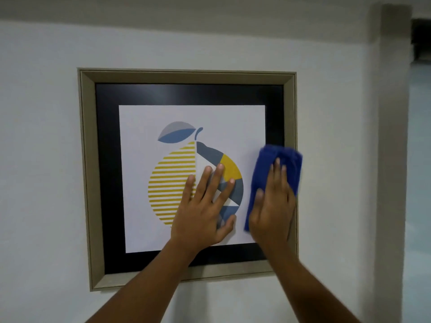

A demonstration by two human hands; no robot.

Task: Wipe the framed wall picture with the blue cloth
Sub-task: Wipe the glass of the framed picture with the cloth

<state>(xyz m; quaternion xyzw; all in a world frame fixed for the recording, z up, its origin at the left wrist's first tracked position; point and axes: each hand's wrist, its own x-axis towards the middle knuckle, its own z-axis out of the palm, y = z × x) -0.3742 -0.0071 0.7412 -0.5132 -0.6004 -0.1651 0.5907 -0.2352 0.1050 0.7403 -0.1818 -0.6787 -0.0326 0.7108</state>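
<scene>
A framed picture [88, 173] hangs on the white wall, with a beige frame, a black mat and a print of a yellow, grey and blue fruit. My left hand [205, 210] lies flat on the glass over the fruit, fingers spread, holding nothing. My right hand [272, 206] presses a folded blue cloth [268, 164] against the right side of the picture, over the print's edge and the black mat. The cloth reaches the inner edge of the frame's right side and looks motion-blurred.
A wall corner [394, 136] juts out to the right of the frame, with a dark opening [421, 43] beyond it at the top right. Bare white wall [39, 136] surrounds the picture on the left and below.
</scene>
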